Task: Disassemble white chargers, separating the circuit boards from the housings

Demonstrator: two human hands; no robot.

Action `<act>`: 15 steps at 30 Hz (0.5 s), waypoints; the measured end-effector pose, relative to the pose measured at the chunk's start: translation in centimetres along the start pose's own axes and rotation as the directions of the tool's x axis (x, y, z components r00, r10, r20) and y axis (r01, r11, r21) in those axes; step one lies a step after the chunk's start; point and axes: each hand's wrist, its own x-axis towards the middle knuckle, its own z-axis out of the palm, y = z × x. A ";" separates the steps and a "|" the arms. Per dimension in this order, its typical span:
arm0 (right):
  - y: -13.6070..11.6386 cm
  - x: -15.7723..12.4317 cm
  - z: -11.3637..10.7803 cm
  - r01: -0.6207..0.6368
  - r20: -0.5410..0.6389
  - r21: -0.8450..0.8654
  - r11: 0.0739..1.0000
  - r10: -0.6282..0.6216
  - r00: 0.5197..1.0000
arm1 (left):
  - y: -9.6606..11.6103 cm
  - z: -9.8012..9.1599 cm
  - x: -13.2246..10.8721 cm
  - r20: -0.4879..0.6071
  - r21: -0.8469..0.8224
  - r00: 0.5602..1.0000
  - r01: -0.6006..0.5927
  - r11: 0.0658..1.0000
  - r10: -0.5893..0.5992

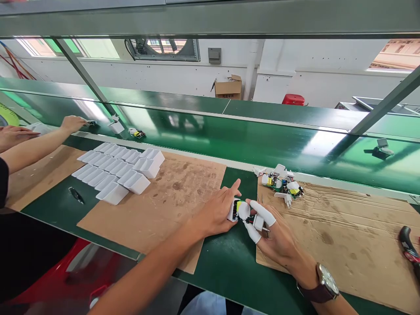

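Note:
Over the green tabletop, my left hand (216, 212) grips a small white plastic case (231, 211) by its outside, fingers curled around it. My right hand (280, 232), with white finger cots on the thumb and a finger, holds a small circuit board (242, 209) with a yellow part at the mouth of the case. A white plug piece (258, 222) with metal pins hangs by that board, between the right fingers. How deep the board sits in the case is hidden. Behind the right hand lies a pile of loose circuit boards (282, 181) with white plug pieces.
Rows of white cases (111, 168) stand on a cardboard sheet (177, 192) to the left. Pliers (410, 249) lie on the right cardboard (328, 227). Beyond runs a green conveyor belt (210, 135) carrying a few parts. A co-worker's arm (42, 142) reaches in at left.

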 end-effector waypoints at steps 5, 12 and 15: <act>0.3 -0.3 0.4 0.012 -0.015 0.008 1.000 -0.012 1.000 | -0.1 0.1 0.0 -0.018 0.009 1.000 -0.016 1.000 0.016; -0.1 0.2 0.3 0.064 -0.035 -0.020 0.998 -0.065 0.997 | 0.1 0.1 0.0 -0.036 0.012 0.999 -0.018 1.000 0.019; -0.1 0.3 0.1 0.097 -0.027 -0.027 0.995 -0.098 0.995 | 0.1 0.0 0.0 -0.044 0.024 0.998 -0.033 0.999 0.034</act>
